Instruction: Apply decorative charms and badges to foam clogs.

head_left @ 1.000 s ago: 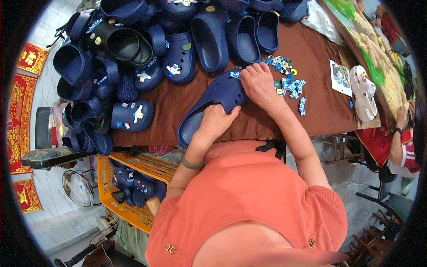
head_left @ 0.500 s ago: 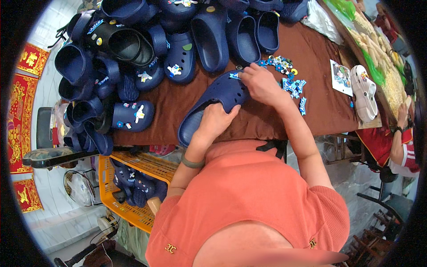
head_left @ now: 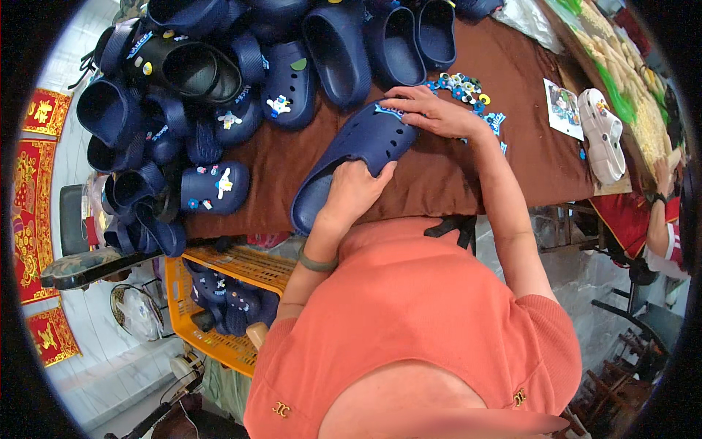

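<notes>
- One risk in the head view is a twist: should your left hand (head_left: 355, 189) ease its hold, the navy-blue, rounded, foam-like clog with a perforated upper (head_left: 351, 146) could swing under a push at its toe, since the brown-cloth-covered tabletop (head_left: 541, 157) looks smooth and may let it slide.
- The flat blue-and-white lettered charm (head_left: 387, 111) at the toe could sit crooked or pop loose if pressure lands on one end only; your fingers partly cover it, so its seating is hard to check.
- A careless sweep of your right hand (head_left: 436, 114) could scatter the small loose blue, white and yellow charms (head_left: 458, 89) just beyond it, and a forward shove could knock the neighbouring open-topped navy clogs (head_left: 336, 58).
- The clog lies slantwise, heel near your edge, toe away to the right.
- Your left fingers grasp it at the foot opening's rim, tips tucked out of sight, thumb along the outer side.
- Your right fingers stretch across the toe, right at the lettered charm; whether they pinch or merely rest, you cannot tell.
</notes>
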Demonstrator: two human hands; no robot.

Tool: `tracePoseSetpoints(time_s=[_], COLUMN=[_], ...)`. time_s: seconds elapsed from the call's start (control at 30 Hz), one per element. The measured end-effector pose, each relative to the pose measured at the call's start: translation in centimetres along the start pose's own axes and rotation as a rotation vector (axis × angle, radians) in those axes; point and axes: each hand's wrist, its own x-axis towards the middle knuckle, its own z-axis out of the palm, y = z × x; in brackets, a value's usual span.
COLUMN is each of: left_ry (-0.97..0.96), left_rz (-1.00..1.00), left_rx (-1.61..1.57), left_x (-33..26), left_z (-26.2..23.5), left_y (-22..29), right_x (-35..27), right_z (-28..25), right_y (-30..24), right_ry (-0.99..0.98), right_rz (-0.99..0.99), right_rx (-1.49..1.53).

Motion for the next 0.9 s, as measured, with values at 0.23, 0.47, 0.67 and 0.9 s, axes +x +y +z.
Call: tracePoseSetpoints(time_s=[0.23,0.47,0.67,0.9], left_ry=[-0.001,-0.017,-0.007,-0.017], left_rz=[0.007,-0.048,-0.007,-0.022], left_rx=[-0.054,-0.067,-0.074,-0.05], left_x=[0.1,0.1,0.0,0.0], left_z=[0.7,0.6,0.8,0.4], left_y=[-0.9,-0.9,-1.1,-0.4], right_x=[0.6,0.3,-0.5,0.0], right_z=[-1.7,-0.2,0.8,0.7], right_y=[0.8,0.0,0.3,-0.3], right_ry=[-0.193,-0.099,0.023,0.039], right_rz=[0.0,0.142,0.049,0.098], right_rx=[0.083,0.093,0.126,0.101])
